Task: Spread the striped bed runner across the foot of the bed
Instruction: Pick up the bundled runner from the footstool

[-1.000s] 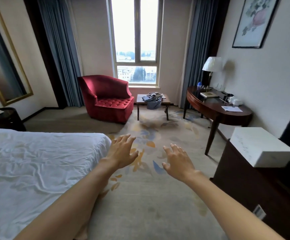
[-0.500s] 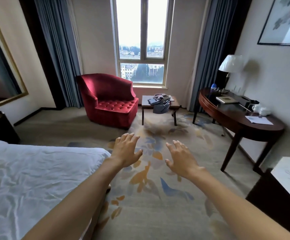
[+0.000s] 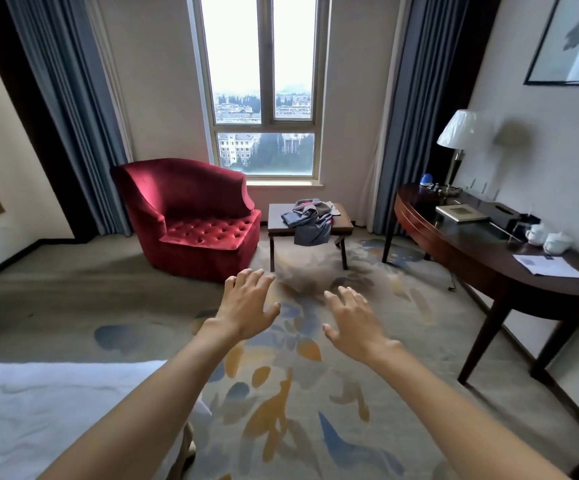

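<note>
A crumpled grey-blue cloth with a red edge (image 3: pixel 310 218), which may be the bed runner, lies heaped on a small dark side table (image 3: pixel 276 218) under the window; part of it hangs over the front. My left hand (image 3: pixel 246 304) and my right hand (image 3: pixel 352 320) are stretched out in front of me over the carpet, fingers spread, holding nothing. Both are well short of the side table. The bed (image 3: pixel 59 417), covered in a white wrinkled sheet, fills the lower left corner.
A red velvet armchair (image 3: pixel 191 216) stands left of the side table. A dark curved desk (image 3: pixel 488 251) with a lamp (image 3: pixel 459 133), cups and papers runs along the right wall. Patterned carpet (image 3: pixel 298 393) lies between the bed and the window.
The view has moved forward toward the window; the armchair and side table look nearer, and less of the bed shows. Both hands stay outstretched with spread fingers.
</note>
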The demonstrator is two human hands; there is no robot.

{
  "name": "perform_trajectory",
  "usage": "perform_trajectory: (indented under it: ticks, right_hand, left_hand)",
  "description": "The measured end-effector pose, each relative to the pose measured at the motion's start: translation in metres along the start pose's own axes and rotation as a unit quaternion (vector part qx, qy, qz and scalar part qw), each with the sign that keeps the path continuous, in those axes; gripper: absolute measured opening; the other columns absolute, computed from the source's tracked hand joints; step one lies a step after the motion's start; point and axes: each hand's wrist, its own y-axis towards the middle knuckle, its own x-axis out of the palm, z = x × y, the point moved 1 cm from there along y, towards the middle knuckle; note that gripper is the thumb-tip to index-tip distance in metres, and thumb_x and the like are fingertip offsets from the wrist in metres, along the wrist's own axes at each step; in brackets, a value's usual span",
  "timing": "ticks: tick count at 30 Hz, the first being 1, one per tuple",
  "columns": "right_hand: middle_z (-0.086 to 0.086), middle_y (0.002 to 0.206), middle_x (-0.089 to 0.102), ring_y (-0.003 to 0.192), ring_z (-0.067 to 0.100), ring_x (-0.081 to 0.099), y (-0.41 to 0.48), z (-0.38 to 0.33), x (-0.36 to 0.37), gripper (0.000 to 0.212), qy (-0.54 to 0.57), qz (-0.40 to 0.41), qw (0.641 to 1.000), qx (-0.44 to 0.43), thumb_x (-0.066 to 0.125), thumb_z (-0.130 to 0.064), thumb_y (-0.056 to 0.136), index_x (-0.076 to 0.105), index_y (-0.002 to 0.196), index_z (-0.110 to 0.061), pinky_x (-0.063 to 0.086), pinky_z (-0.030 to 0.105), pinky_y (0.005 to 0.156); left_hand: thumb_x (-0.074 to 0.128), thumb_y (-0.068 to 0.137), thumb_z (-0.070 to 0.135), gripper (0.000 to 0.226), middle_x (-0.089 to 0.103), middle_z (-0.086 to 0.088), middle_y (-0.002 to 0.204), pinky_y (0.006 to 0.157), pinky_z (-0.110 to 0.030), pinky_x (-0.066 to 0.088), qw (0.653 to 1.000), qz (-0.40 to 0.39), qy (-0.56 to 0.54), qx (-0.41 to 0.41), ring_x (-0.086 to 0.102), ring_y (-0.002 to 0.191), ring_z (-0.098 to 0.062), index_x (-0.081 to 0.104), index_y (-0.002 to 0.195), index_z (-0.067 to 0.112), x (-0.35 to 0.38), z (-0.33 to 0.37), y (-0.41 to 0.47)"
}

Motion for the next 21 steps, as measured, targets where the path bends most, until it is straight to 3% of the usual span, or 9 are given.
perform_trajectory:
  ticks: [10,21]
  right_hand:
    - [0.016,0.151,0.027,0.141,0.029,0.020,0.212,0.057,0.020,0.068,0.001,0.007,1.000,0.005,0.055,-0.039,0.090,0.025,0.147,-0.016,0.015,0.038,0.116]
    - [0.017,0.150,0.028,0.141,0.028,0.022,0.446,0.138,0.074,0.069,-0.018,-0.013,1.000,0.013,0.055,-0.040,0.088,0.026,0.146,-0.016,0.014,0.037,0.116]
  left_hand:
    - [0.055,0.083,0.046,0.058,0.042,-0.005,0.141,0.102,-0.043,0.023,1.000,0.017,-0.008,-0.014,0.030,0.133,-0.027,0.045,0.132,0.019,0.057,-0.067,0.197]
    - [0.053,0.084,0.047,0.063,0.035,-0.005,0.147,0.107,-0.044,0.021,1.000,-0.010,-0.021,-0.007,0.024,0.136,-0.026,0.038,0.139,0.019,0.156,-0.138,0.430]
